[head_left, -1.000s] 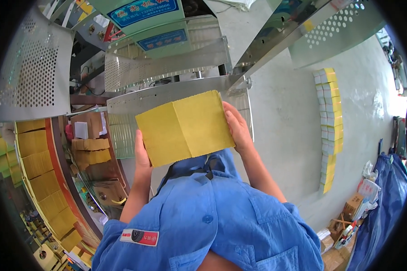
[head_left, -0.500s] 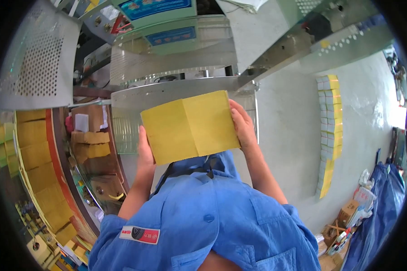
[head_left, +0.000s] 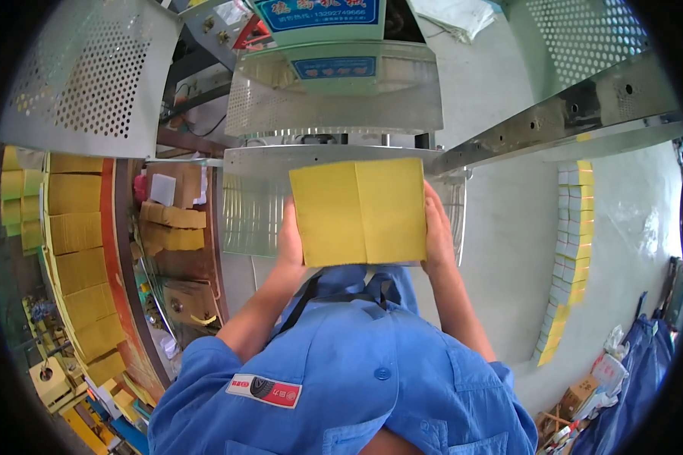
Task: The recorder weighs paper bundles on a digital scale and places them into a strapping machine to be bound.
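A yellow, roughly rectangular piece of paper or card [head_left: 360, 212] with a crease down its middle is held up in front of my blue shirt. Along its left edge my left hand [head_left: 291, 239] is closed, its fingers partly hidden by the yellow piece. My right hand [head_left: 438, 227] grips the opposite edge, fingers bent round the side. How thick the piece is, or whether it is several sheets together, cannot be made out. Just beyond it lies the curved metal front plate [head_left: 269, 157] of a machine.
A clear guard [head_left: 334, 102] spans the machine beyond the plate. Perforated panels [head_left: 91, 83] and a steel beam [head_left: 569, 110] flank it. Yellow stacks [head_left: 83, 250] line the left. A row of white-and-yellow bundles [head_left: 573, 243] stands on the floor at right, near a blue tarp [head_left: 630, 387].
The yellow piece has gone from tilted to nearly level and sits further right in view, with both hands still on it. The surroundings have shifted rightward as the view turned.
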### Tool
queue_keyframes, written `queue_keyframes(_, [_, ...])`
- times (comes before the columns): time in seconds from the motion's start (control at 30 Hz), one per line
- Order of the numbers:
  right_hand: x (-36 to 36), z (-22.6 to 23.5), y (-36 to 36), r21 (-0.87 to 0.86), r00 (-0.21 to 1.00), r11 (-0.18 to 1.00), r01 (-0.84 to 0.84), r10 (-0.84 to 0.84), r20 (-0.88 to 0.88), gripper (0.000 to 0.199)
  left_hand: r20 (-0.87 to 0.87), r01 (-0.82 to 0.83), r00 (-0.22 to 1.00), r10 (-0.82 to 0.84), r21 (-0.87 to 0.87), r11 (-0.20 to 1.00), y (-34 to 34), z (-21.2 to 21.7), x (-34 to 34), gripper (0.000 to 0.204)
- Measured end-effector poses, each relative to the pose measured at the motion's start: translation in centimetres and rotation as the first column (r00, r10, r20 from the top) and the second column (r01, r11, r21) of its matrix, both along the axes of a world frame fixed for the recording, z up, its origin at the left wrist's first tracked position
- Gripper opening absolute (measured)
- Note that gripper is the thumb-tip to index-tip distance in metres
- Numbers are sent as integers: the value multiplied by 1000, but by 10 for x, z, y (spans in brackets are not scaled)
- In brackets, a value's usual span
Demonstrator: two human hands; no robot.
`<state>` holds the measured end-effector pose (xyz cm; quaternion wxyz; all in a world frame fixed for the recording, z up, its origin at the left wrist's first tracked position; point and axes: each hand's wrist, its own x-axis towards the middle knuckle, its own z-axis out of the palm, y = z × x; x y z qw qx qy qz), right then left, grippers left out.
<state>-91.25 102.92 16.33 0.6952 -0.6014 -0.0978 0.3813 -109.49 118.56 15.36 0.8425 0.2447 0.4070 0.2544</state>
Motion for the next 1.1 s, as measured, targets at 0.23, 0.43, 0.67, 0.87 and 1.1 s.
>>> queue_keyframes(0.23, [54, 7, 62, 135, 998, 990, 37, -29, -59, 48, 115, 151, 976, -184, 249, 957, 102, -19, 62, 45])
queue_keyframes(0.43, [69, -23, 69, 61, 994, 993, 100, -98, -39, 51, 73, 184, 976, -206, 229, 956, 117, -24, 78, 39])
queue_keyframes(0.67, [65, -20, 66, -71, 991, 989, 128, -125, 46, 50, 95, 193, 968, -231, 302, 934, 115, -9, 64, 49])
queue_keyframes(0.87, [57, -29, 60, 104, 990, 986, 133, -137, 32, 45, 81, 210, 963, -259, 383, 899, 107, -14, 64, 56])
queue_keyframes(1.1, [76, -21, 80, 179, 991, 982, 59, -37, -127, 51, 23, 182, 979, -205, 369, 911, 97, -28, 76, 50])
